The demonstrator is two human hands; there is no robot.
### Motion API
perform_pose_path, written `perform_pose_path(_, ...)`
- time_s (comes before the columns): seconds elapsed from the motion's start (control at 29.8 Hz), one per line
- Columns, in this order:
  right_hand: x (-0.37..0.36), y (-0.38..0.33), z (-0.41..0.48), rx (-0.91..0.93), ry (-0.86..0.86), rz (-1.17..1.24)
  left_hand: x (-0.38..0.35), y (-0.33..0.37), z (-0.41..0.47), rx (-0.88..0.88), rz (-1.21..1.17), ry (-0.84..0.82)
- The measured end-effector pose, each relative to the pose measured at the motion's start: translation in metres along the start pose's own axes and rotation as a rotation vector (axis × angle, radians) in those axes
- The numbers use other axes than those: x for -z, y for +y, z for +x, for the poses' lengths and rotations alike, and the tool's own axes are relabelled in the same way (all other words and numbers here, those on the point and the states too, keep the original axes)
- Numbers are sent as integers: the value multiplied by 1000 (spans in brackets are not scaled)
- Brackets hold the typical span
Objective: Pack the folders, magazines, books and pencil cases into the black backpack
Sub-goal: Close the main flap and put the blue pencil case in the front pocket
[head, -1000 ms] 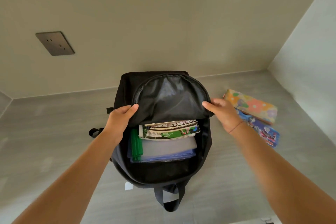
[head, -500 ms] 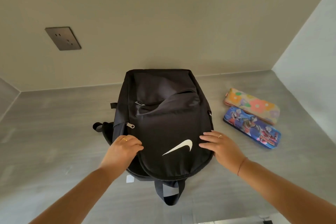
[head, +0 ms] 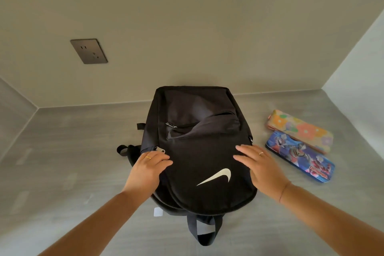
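Black backpack (head: 199,151) lying flat on grey surface (head: 62,172), left hand (head: 148,169) and right hand (head: 259,164) resting open on its front; two pencil cases (head: 299,145) beside it.

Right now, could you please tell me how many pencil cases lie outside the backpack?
2. The floral pencil case lies right of the black backpack, nearer the wall; the blue pencil case beside it, nearer the camera. Any inside are hidden.

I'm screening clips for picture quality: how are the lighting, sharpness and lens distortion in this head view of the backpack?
Head view: soft, even light, no glare, faint shadows beside the backpack. Head view: its black cloth hides most folds. Head view: the wide lens bends the edges of the wall; the blue pencil case and the flowered pencil case look sharp.
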State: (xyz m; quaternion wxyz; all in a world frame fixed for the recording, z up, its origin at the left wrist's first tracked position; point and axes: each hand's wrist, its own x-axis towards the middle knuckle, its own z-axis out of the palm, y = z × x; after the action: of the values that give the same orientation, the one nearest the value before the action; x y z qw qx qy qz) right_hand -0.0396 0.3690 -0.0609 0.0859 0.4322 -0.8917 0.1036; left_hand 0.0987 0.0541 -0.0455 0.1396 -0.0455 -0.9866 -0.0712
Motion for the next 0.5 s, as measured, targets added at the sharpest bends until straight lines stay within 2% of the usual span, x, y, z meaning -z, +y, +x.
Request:
perform_pose_path(0.1, 8, -9, 56, -65, 135, 80, 7, 3, 43, 143, -127, 139)
perform_pose_path(0.17, 6, -19, 88, -110, 69, 28, 6, 7, 74, 230, -193, 167)
perform_pose_path(0.24, -3, -28, 106, -115, -50, -15, 0, 7, 102, 282, -211, 112)
perform_pose_path(0.34, -27, -41, 105, -118, -181, -27, -14, 2, 136, 291, -166, -55)
perform_pose_path(0.44, -45, -44, 88, -134, -188, -76, -30, -3, 155, 254, -92, -177)
perform_pose_path(0.5, -52, -45, 80, -158, -162, -96, -41, -5, 162, 224, -70, -198)
